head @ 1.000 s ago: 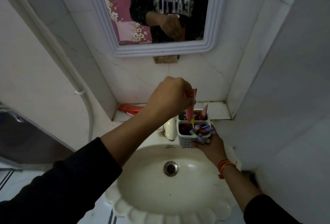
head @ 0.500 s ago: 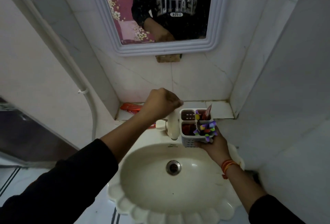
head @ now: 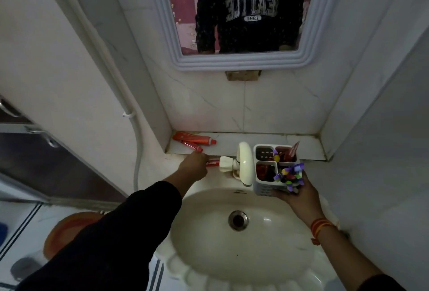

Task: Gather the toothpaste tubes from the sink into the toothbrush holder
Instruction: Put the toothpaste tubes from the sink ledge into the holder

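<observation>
My right hand [head: 299, 198] holds a white four-compartment toothbrush holder [head: 264, 189] over the right rim of the sink [head: 209, 244]. Red tubes and colourful toothbrushes stand in its compartments. My left hand [head: 193, 167] is down at the sink's back rim, left of the tap [head: 243, 163], fingers closed around a red toothpaste tube [head: 212, 163] lying there. Two more red toothpaste tubes [head: 195, 140] lie on the tiled ledge just behind that hand.
A mirror [head: 241, 12] hangs on the tiled wall above the ledge [head: 306, 145]. A white pipe [head: 130, 114] runs down the left wall. A dark cabinet stands at the left, and an orange round object [head: 69, 228] sits on the floor below.
My left hand has let go of a tube at the holder, dropped left past the tap to the sink's back rim, and closed on another red tube. The holder stays in my right hand.
</observation>
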